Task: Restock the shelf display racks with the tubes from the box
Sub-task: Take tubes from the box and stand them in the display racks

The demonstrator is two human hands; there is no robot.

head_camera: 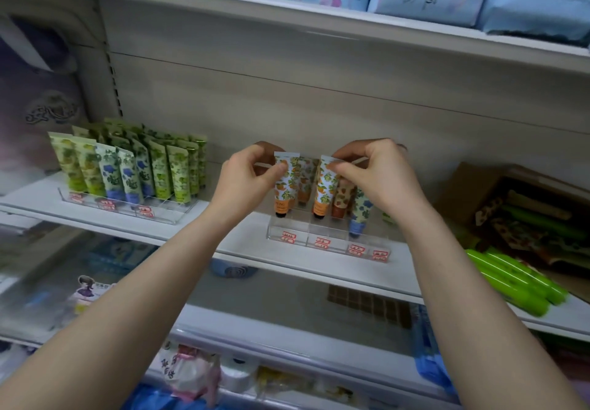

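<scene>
A: Step in hand?
B: Placing. Left hand (245, 179) pinches an orange tube (285, 186) by its crimped top. Right hand (380, 179) pinches a second orange tube (325, 189) likewise. Both are cap-down at the clear rack (319, 237), mid-shelf (242, 237), near the front edge.
A: Seated?
B: Cannot tell. Next move, I judge: lower them straight into their slots, release, then reach for the box (472, 192) at the shelf's right end, which holds more tubes. The far rack (127, 205), toward the left end, looks full.
</scene>
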